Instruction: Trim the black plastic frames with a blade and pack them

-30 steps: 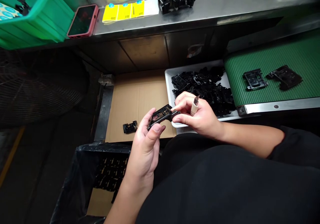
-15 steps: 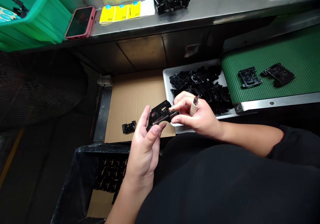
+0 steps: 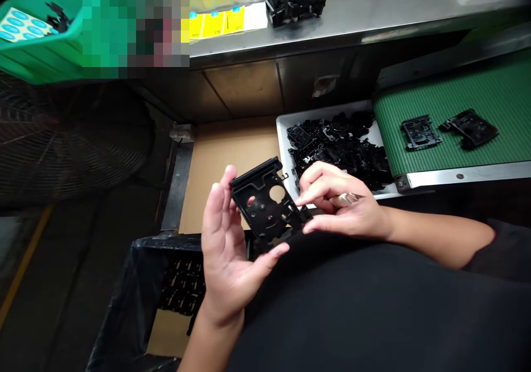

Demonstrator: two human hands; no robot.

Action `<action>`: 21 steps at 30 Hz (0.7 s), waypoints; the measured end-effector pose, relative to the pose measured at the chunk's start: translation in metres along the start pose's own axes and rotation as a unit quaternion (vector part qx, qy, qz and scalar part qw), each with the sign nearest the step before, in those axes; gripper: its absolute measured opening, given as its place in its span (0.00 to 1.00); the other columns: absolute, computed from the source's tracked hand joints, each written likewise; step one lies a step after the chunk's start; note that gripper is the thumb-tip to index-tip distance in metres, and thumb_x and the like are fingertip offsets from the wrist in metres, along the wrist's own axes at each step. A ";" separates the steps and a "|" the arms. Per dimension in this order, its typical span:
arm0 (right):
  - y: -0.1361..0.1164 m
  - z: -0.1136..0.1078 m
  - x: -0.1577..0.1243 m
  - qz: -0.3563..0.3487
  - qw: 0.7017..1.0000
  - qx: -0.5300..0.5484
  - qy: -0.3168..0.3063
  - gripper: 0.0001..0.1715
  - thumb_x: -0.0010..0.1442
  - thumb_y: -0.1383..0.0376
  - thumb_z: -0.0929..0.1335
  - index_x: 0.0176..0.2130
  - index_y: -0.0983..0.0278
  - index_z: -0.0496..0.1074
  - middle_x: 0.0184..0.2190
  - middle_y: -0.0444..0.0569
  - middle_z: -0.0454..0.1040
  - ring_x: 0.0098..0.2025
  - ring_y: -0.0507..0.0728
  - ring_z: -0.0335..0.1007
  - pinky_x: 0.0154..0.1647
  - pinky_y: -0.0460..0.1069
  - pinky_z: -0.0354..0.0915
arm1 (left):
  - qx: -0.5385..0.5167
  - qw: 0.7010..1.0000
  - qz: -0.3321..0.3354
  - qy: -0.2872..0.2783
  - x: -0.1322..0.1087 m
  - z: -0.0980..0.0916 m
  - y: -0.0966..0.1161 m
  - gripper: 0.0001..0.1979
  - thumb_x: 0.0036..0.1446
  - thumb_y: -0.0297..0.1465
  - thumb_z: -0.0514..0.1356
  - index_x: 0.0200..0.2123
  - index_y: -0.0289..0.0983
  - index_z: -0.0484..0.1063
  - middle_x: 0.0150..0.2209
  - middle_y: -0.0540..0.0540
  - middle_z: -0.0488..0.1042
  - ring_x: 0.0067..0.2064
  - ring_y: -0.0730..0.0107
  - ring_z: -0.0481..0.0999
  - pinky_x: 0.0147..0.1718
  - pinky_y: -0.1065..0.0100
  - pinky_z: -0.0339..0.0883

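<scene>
My left hand [image 3: 226, 256] holds a flat black plastic part [image 3: 265, 206] upright between the fingers and thumb, its holed face turned toward me. My right hand [image 3: 340, 206] pinches the part's right edge with thumb and forefinger and also keeps a small beige-handled knife [image 3: 346, 199] tucked in its fingers. Both hands hover above my lap, just in front of a white tray [image 3: 284, 125] piled with several more black parts [image 3: 340, 145].
A green conveyor belt [image 3: 456, 101] at right carries two black parts [image 3: 421, 132]. A cardboard sheet [image 3: 224, 161] lies left of the tray. Below it stands a black-lined bin [image 3: 136, 283]. On the steel shelf sit another black part [image 3: 294, 1], yellow labels [image 3: 226, 22] and a green bin [image 3: 41, 51].
The part has been turned from lying edge-on to standing with its face toward me, and lifted closer. My left hand has opened out behind it. The knife now lies flatter in my right hand.
</scene>
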State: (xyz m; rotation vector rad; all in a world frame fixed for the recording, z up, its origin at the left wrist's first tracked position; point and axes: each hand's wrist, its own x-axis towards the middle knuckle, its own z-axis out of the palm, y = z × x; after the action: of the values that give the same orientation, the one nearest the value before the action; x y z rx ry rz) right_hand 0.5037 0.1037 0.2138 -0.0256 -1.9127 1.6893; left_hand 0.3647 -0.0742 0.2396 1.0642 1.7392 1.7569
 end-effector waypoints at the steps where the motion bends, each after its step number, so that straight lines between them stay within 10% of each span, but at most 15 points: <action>1: -0.002 -0.001 -0.001 0.003 1.000 -0.003 -0.005 0.19 0.54 0.65 0.79 0.46 0.58 0.78 0.39 0.44 0.66 0.24 0.47 0.53 0.23 0.47 0.60 | 0.005 1.000 0.010 0.005 0.000 0.000 0.002 0.53 0.40 0.24 0.76 0.66 0.58 0.59 0.73 0.50 0.53 0.73 0.48 0.52 0.68 0.46 0.57; 6: -0.008 -0.004 0.000 0.018 1.000 -0.007 -0.010 0.19 0.53 0.62 0.79 0.46 0.53 0.79 0.39 0.45 0.68 0.23 0.48 0.53 0.22 0.48 0.60 | 0.019 0.998 0.047 0.029 0.005 -0.001 0.011 0.44 0.32 0.26 0.80 0.55 0.50 0.70 0.64 0.46 0.69 0.71 0.44 0.58 0.68 0.40 0.55; 21: -0.017 0.000 0.007 0.003 1.000 -0.013 -0.003 0.16 0.52 0.59 0.80 0.42 0.56 0.81 0.35 0.46 0.69 0.23 0.49 0.56 0.22 0.47 0.62 | 0.081 0.995 0.043 0.045 -0.001 -0.004 0.026 0.22 0.34 0.38 0.79 0.35 0.50 0.79 0.63 0.51 0.67 0.68 0.41 0.61 0.67 0.38 0.55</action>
State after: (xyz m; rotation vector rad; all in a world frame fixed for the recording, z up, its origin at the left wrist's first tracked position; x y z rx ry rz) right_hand 0.5039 0.1030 0.2317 -0.0384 -1.9414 1.6696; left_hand 0.3668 -0.0803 0.2650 1.1577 1.9452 1.7652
